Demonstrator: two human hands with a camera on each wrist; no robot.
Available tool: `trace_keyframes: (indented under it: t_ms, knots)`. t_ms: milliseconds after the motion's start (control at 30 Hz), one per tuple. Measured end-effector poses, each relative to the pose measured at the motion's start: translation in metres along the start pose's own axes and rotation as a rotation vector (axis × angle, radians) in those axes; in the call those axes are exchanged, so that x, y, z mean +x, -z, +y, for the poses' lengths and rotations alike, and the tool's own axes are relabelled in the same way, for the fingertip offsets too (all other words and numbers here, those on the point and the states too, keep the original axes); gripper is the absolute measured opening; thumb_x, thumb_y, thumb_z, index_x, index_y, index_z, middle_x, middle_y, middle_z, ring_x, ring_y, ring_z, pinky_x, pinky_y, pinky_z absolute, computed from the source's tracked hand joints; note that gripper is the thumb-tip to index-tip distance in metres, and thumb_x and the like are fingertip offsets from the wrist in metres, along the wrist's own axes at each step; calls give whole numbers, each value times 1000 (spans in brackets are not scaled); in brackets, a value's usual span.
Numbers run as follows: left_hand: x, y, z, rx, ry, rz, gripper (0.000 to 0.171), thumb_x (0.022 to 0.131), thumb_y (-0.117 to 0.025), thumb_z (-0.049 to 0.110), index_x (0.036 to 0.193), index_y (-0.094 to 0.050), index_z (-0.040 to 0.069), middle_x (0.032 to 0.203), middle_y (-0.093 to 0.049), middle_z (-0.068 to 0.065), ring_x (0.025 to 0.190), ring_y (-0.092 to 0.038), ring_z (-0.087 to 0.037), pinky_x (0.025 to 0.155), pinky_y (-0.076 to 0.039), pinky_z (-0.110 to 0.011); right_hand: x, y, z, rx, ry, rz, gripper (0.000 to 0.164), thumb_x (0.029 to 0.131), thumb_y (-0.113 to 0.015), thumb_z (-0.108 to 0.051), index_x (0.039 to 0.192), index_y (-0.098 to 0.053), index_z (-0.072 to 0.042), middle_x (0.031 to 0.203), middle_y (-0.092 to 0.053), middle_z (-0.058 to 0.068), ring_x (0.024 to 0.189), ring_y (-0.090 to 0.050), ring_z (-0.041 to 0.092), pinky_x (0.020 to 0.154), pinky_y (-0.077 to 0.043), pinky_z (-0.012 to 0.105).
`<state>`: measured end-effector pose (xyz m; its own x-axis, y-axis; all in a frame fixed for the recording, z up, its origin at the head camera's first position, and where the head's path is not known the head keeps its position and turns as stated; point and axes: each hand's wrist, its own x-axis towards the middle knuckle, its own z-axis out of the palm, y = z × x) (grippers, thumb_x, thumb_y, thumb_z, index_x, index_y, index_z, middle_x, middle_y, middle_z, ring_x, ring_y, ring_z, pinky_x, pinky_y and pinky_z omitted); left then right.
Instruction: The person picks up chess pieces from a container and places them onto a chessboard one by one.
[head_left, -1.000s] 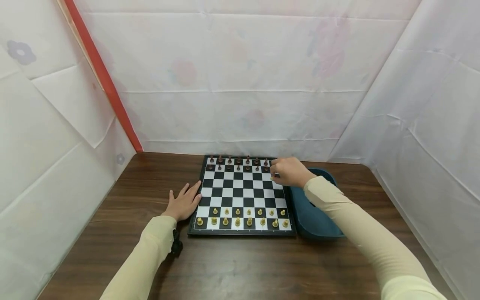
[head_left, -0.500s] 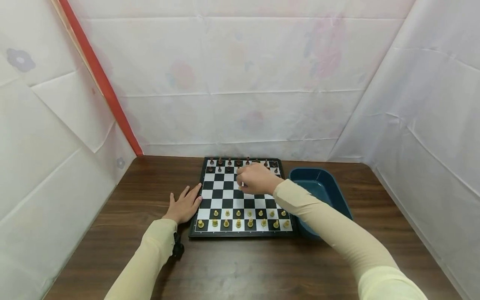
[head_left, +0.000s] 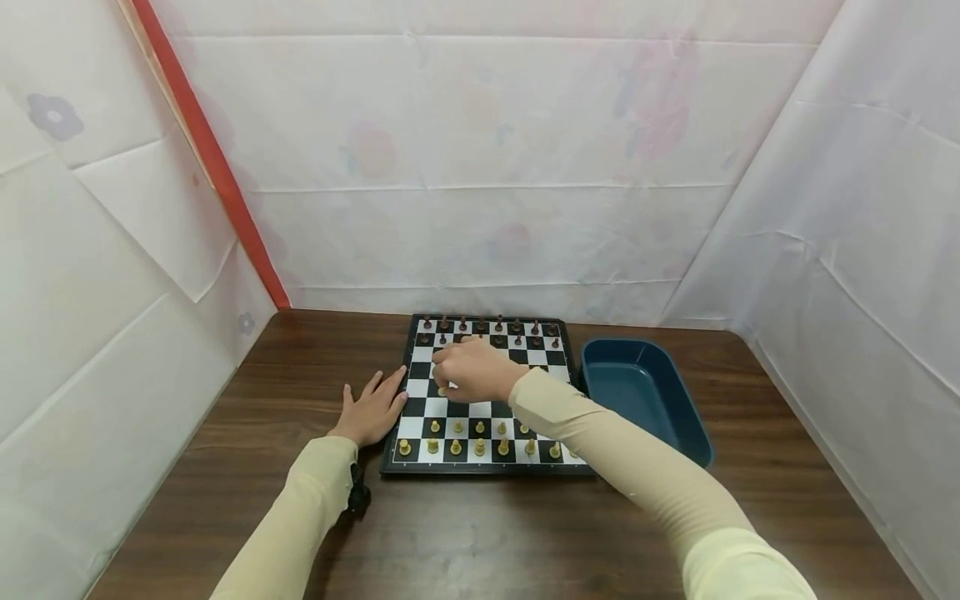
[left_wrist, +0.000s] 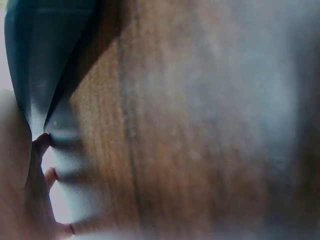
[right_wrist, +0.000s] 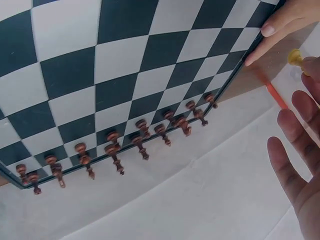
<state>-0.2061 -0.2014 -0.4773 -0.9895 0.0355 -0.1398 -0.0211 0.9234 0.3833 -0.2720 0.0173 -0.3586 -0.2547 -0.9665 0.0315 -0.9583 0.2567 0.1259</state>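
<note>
My right hand (head_left: 476, 371) hovers over the left half of a black-and-white chessboard (head_left: 457, 408). Between thumb and forefinger it pinches a small yellow chess pawn (right_wrist: 295, 57), while its other fingers spread apart in the right wrist view. My left hand (head_left: 369, 412) lies flat and spread on the table, its fingertips right at the board's left edge. Yellow chess pieces (head_left: 480, 447) stand in two rows along the near side. Dark red-brown chess pieces (right_wrist: 114, 150) stand in two rows along the far side, partly hidden by my right hand in the head view.
A dark blue tray (head_left: 697, 437) stands just right of the board, partly behind my right forearm. Brown wooden table (head_left: 465, 533) extends in front of the board. White floral sheets (head_left: 480, 167) hang at the back and both sides.
My right hand has moved left from the board's right edge to over its left half, carrying the yellow pawn. The tray shows more fully now. My left hand stays in place.
</note>
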Motion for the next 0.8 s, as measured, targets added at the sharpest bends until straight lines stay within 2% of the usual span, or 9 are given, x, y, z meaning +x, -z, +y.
trace_keyframes:
  t_ms: [233, 433, 567, 800]
  knots:
    - [1, 1, -1, 18, -3, 0, 58, 103, -29, 41, 154, -18, 16, 155, -26, -12, 142, -15, -37, 102, 6, -71, 15, -2, -10, -13, 38, -21, 11, 88, -63, -21, 87, -73, -23, 92, -62, -10, 81, -57, 7, 67, -48, 24]
    - [0, 1, 0, 24, -10, -7, 59, 104, -27, 44, 155, -18, 16, 155, -26, -11, 142, -14, -37, 101, 6, -72, 25, -7, -23, -35, 79, -58, 11, 91, -63, -26, 92, -74, -23, 97, -64, -9, 86, -59, 6, 74, -49, 27]
    - [-3, 2, 2, 28, -24, -17, 59, 104, -25, 44, 155, -16, 16, 155, -26, -11, 142, -14, -37, 101, 5, -73, 31, -14, -32, -36, 99, -97, 9, 91, -64, -27, 88, -73, -24, 101, -65, -9, 90, -60, 6, 78, -50, 29]
    - [-3, 3, 4, 34, -33, -17, 59, 104, -30, 40, 155, -15, 16, 155, -27, -11, 143, -13, -36, 101, 5, -72, 36, -24, -40, -68, 125, -111, 7, 89, -66, -28, 86, -71, -25, 100, -65, -10, 89, -60, 7, 73, -49, 28]
